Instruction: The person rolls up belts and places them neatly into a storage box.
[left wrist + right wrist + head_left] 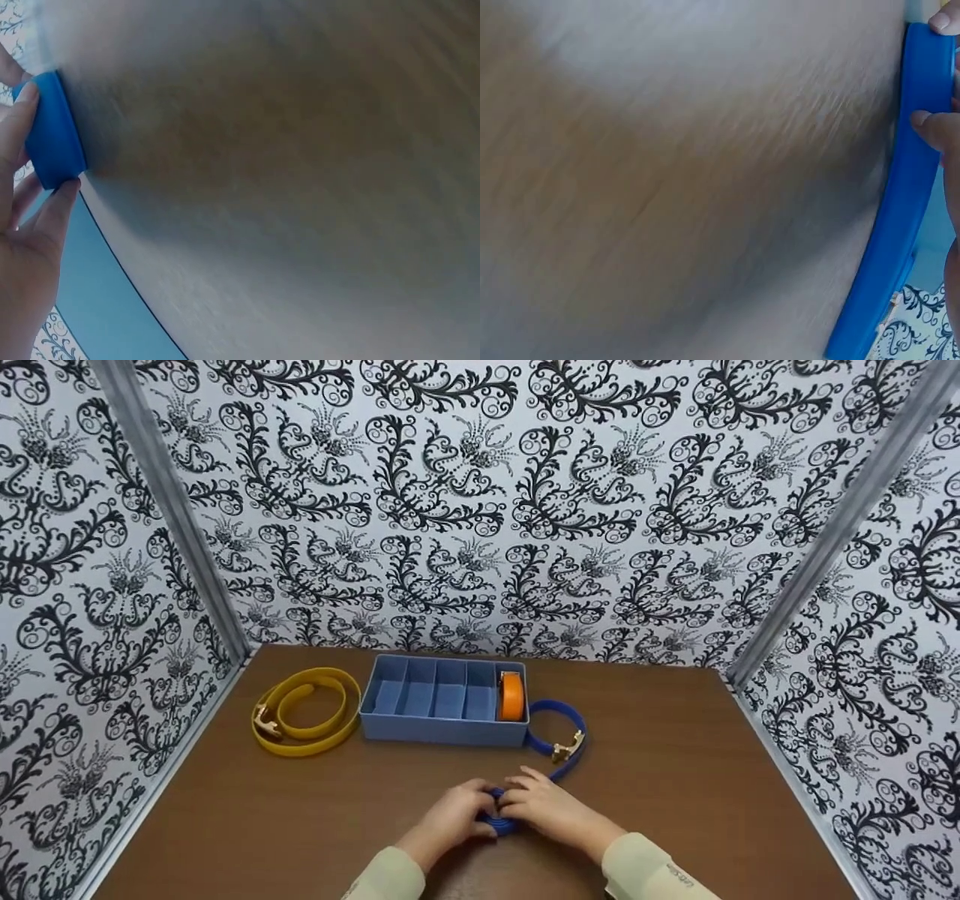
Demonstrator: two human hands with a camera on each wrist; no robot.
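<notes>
A blue belt (501, 826) stands on edge on the table, its near part wound into a small tight coil. My left hand (452, 814) grips the coil from the left, fingers and thumb around its side. From the right, my right hand (553, 812) pinches the belt where the strap runs into the coil. The strap leads away to a loose loop with a gold buckle (568, 747). In the left wrist view the coil (56, 135) sits between thumb and fingers. In the right wrist view the strap (896, 202) stretches out past the fingertips.
A blue-grey divided box (442, 731) stands at the back, with a rolled orange belt (512, 697) in its rightmost compartment. A loosely coiled yellow belt (304, 749) with a gold buckle lies left of the box. Patterned walls enclose the brown table (660, 735).
</notes>
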